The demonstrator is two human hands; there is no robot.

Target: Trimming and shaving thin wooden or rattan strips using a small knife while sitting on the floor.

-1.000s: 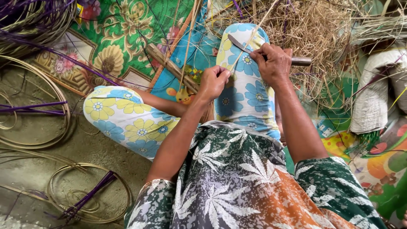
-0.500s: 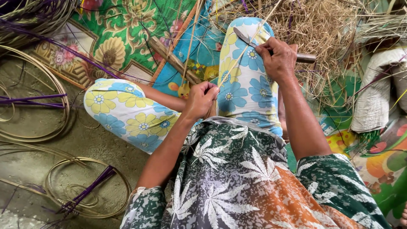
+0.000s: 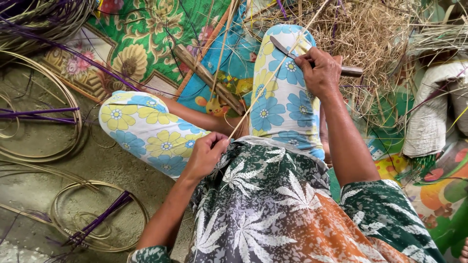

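Both hands clamp: right hand (image 3: 319, 73) on knife (image 3: 287, 51), left hand (image 3: 207, 153) on 1 cane strip (image 3: 265, 85) (now drawn nearer the waist), so scraping is advancing.

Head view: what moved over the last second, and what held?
The left hand pulled back toward the body, from up by the raised knee to the lap, drawing the thin cane strip through with its grip unchanged. The right hand stayed on the knee, keeping the knife against the strip. Nothing was let go. The cane coils on the floor and the straw pile did not move.
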